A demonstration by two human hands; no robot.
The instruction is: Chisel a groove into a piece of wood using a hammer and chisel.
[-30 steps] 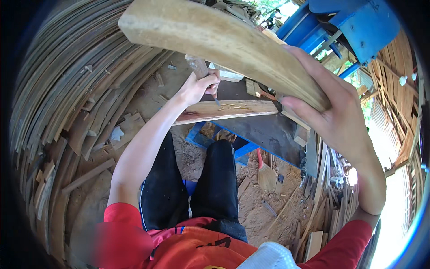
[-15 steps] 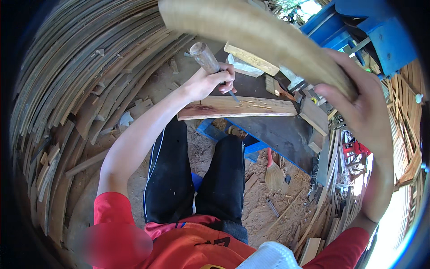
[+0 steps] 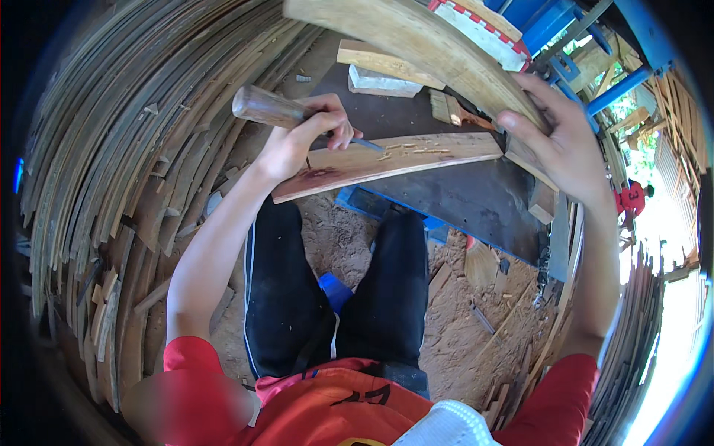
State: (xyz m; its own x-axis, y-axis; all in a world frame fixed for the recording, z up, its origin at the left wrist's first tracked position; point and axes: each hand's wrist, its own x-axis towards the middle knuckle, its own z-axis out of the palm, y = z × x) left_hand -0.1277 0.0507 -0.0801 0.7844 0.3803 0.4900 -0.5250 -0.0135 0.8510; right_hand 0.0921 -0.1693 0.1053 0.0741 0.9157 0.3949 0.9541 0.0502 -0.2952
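Observation:
My left hand (image 3: 305, 137) is closed round the wooden handle (image 3: 262, 104) of a chisel, which slants down to the right over a plank (image 3: 424, 154) lying on a dark bench top (image 3: 454, 212). The plank has wood splinters on it and a dark reddish patch near its left end. My right hand (image 3: 550, 137) grips a long, thick, pale wooden piece (image 3: 401, 41), raised diagonally above the bench, with thumb and fingers round its right end. A brush (image 3: 450, 110), loose timber blocks (image 3: 390, 63) and a pale whitish block (image 3: 383, 83) lie beyond the plank.
Dense stacks of thin boards (image 3: 111, 149) line the left side. A blue machine (image 3: 554, 22) stands at the upper right. A person (image 3: 631, 197) in red is at the far right. A straw broom (image 3: 480, 264) and wood scraps are on the dirt floor below the bench.
My left hand has moved left and the chisel now lies at a flatter slant. My right hand and its wooden piece have shifted up and rightward. The view has shifted slightly.

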